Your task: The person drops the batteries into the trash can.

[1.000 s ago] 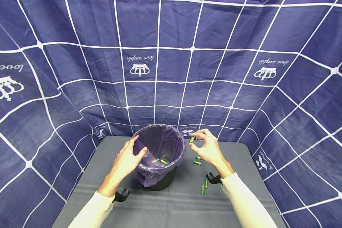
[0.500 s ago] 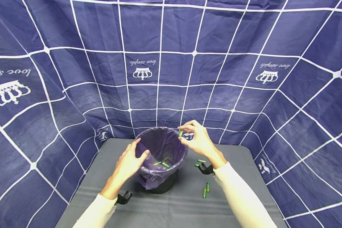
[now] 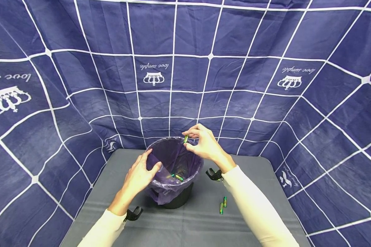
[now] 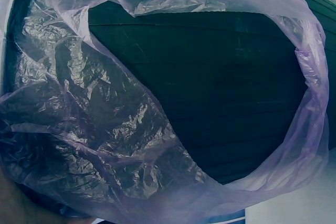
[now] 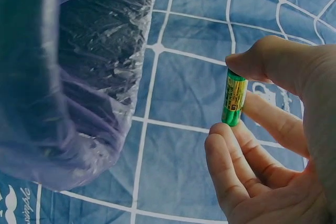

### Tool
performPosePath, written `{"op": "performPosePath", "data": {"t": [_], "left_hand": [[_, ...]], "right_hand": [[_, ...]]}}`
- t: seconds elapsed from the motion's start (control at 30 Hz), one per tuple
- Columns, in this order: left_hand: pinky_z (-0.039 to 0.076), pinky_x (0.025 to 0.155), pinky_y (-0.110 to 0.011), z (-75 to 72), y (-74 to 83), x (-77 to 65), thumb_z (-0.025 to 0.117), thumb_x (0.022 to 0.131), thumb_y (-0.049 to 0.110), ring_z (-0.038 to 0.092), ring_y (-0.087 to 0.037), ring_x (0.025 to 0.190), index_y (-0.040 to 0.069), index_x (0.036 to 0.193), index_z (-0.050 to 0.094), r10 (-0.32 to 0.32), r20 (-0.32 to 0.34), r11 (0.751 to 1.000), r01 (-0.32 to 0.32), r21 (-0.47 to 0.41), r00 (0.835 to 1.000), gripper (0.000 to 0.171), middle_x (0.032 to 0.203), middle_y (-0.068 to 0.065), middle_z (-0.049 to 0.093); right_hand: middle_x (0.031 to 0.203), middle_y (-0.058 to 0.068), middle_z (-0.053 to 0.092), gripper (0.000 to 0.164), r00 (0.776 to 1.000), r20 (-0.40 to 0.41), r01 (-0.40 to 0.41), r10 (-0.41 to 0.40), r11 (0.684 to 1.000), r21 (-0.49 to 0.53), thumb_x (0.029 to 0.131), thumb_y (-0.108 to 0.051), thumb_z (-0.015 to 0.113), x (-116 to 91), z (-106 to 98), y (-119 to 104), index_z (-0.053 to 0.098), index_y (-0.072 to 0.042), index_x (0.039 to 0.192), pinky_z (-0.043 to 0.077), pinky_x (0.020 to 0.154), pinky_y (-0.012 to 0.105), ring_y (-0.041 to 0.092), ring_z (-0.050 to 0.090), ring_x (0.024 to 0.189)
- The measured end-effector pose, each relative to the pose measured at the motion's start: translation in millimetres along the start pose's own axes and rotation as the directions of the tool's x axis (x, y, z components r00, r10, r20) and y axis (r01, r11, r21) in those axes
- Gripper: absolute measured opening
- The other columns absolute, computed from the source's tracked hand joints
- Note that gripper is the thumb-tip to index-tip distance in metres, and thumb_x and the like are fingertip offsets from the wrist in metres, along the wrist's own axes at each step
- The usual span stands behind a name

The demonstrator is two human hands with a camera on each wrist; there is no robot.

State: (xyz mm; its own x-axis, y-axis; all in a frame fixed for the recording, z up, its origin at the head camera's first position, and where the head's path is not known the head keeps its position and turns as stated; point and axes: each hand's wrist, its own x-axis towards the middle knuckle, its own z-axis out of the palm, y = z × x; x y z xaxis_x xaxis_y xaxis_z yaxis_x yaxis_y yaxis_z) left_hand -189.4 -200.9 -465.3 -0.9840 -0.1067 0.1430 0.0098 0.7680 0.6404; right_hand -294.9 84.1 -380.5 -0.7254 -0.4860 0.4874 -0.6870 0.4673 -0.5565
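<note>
A black trash can (image 3: 177,200) lined with a translucent purple bag (image 3: 165,195) stands upright on the grey surface. My left hand (image 3: 139,176) holds its left rim, fingertips over the edge and thumb nearer the front. In the left wrist view, crinkled liner (image 4: 105,108) hangs across the can's dark wall (image 4: 210,87). Above the opening's right rear side, my right hand (image 3: 204,142) pinches a green and gold battery (image 5: 234,98) by its ends between thumb and fingertips. Inside the can lie a battery (image 3: 179,177) and part of another.
Two batteries (image 3: 225,201) lie side by side on the grey surface (image 3: 204,230), right of the can. The right wrist's black camera mount (image 3: 214,174) mostly hides something green behind it. Blue cloth (image 3: 188,75) with white lines encloses the back and sides.
My right hand has carried the battery leftward from right of the can to above its opening. The left hand stays at the rim. The head view has shifted slightly.
</note>
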Motion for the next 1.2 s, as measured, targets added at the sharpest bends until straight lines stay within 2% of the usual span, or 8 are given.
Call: {"op": "performPosePath", "data": {"t": [0.2,0.43,0.63,0.97,1.2], "left_hand": [[0.047,0.125,-0.081,2.0,-1.9,0.7,0.067,0.112,0.057,0.053,-0.057,0.163,0.021,0.181,0.043,-0.003,-0.001,1.000,0.003,-0.005,1.000,0.081,0.184,-0.022,0.047],[0.049,0.124,-0.079,3.4,-6.0,3.1,0.067,0.113,0.057,0.055,-0.057,0.162,0.022,0.181,0.040,-0.006,0.002,1.000,0.006,0.003,1.000,0.082,0.183,-0.020,0.048],[0.049,0.124,-0.079,3.0,-5.9,3.1,0.067,0.112,0.057,0.056,-0.057,0.161,0.022,0.181,0.042,-0.004,-0.001,1.000,0.004,-0.002,1.000,0.081,0.181,-0.021,0.050],[0.050,0.122,-0.080,3.6,-4.9,3.2,0.066,0.112,0.058,0.056,-0.058,0.160,0.021,0.181,0.042,0.007,-0.012,1.000,-0.007,0.000,1.000,0.082,0.181,-0.023,0.050],[0.049,0.124,-0.079,3.1,-6.0,4.1,0.066,0.112,0.058,0.055,-0.057,0.162,0.024,0.181,0.041,-0.003,-0.003,1.000,0.003,-0.007,1.000,0.082,0.183,-0.020,0.048]], "right_hand": [[0.127,0.019,0.073,0.043,0.999,0.034,-0.023,0.024,1.000,-0.019,0.092,-0.009,0.096,6,3,0,0.086,-0.006,0.134,0.069,0.110,0.051,0.041,0.082,0.119],[0.137,0.018,0.072,0.052,0.992,0.116,-0.042,0.048,0.998,-0.050,0.091,-0.019,0.100,0,3,4,0.084,-0.008,0.140,0.066,0.113,0.056,0.044,0.074,0.129],[0.135,0.018,0.072,0.049,0.994,0.103,-0.041,0.048,0.997,-0.067,0.092,-0.019,0.099,-7,-1,8,0.085,-0.009,0.139,0.066,0.112,0.056,0.042,0.075,0.127],[0.132,0.020,0.074,0.046,0.995,0.076,-0.064,0.066,0.998,-0.019,0.095,-0.015,0.095,-21,-7,25,0.084,-0.005,0.138,0.065,0.113,0.063,0.045,0.078,0.127],[0.132,0.013,0.076,0.045,0.996,0.049,-0.078,0.080,0.997,-0.028,0.095,-0.016,0.096,-39,-15,33,0.084,-0.008,0.138,0.067,0.111,0.058,0.038,0.080,0.125]]}}
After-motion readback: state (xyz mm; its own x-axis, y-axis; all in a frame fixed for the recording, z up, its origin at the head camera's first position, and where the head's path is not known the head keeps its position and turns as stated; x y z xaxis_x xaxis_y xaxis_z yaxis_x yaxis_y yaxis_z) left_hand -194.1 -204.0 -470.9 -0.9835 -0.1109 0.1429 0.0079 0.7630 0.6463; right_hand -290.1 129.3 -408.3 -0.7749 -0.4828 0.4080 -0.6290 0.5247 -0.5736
